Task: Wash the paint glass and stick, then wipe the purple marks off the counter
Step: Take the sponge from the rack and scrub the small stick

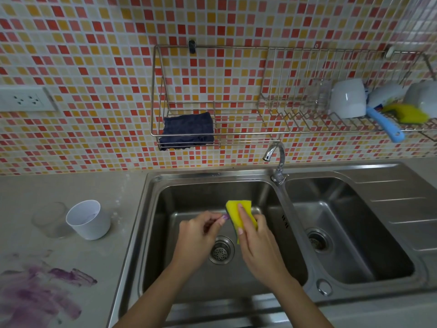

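Observation:
Over the left sink basin [184,200], my left hand [198,235] pinches a thin stick [225,217] whose tip is stained purple. My right hand [257,242] grips a yellow sponge [238,215] with a green underside, folded against the stick's tip. On the counter left of the sink stands a clear paint glass [50,220], upright and beside a white cup [88,220]. Purple paint marks [42,292] smear the counter at the lower left.
The chrome faucet [275,159] stands between the two basins, no water visibly running. A second basin [343,233] and drainboard lie to the right. A wall rack [212,117] holds a dark blue cloth [188,130], white cups, a blue-handled brush and another yellow sponge.

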Demonstrator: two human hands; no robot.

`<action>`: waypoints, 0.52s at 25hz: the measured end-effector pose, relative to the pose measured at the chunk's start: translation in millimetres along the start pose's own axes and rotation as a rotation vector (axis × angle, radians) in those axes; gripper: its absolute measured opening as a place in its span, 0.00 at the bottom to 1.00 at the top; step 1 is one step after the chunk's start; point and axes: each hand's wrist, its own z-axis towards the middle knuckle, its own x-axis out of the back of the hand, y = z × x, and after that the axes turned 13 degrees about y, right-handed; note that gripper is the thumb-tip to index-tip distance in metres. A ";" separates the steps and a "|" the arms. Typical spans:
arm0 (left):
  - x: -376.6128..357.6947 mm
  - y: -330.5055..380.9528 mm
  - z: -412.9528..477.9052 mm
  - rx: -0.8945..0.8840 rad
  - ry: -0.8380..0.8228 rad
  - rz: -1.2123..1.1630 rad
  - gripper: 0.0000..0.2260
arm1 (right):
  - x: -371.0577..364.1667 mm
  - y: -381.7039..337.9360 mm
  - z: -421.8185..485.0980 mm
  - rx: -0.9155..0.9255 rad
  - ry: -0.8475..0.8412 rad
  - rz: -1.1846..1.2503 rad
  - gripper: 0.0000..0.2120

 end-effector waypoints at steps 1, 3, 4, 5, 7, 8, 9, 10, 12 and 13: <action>-0.8 -1.0 0.1 -0.032 0.004 0.011 0.06 | 0.8 -2.0 -1.0 0.004 0.001 -0.012 0.28; -1.4 -2.7 -0.8 -0.079 0.006 0.024 0.11 | 1.2 -5.5 -1.9 -0.044 0.015 -0.007 0.28; -1.7 -3.4 -1.4 -0.102 0.008 0.023 0.14 | 0.6 -5.0 -1.8 -0.035 0.020 -0.002 0.28; -2.2 -4.6 -1.5 -0.128 0.009 0.024 0.15 | 0.8 -5.0 -1.8 -0.010 0.003 -0.017 0.27; -2.3 -5.5 -0.8 -0.203 0.008 0.045 0.16 | 1.7 -4.1 -0.3 -0.031 -0.001 -0.046 0.24; -2.3 -6.0 -1.4 -0.247 0.008 0.063 0.15 | 2.6 -3.8 0.0 -0.082 -0.003 -0.047 0.24; -2.7 -6.8 -2.3 -0.291 0.012 0.081 0.15 | 3.4 -2.9 -0.6 -0.099 0.002 -0.038 0.24; -3.2 -7.9 -2.8 -0.325 0.013 0.102 0.14 | 2.7 -2.0 -1.2 -0.064 0.003 -0.035 0.24; -4.1 -10.0 -1.3 -0.375 0.004 0.135 0.13 | 2.0 -1.0 -2.0 -0.023 -0.020 -0.044 0.25; -4.4 -11.0 -1.0 -0.404 -0.001 0.160 0.12 | 2.5 -1.9 -2.2 -0.067 -0.027 -0.038 0.24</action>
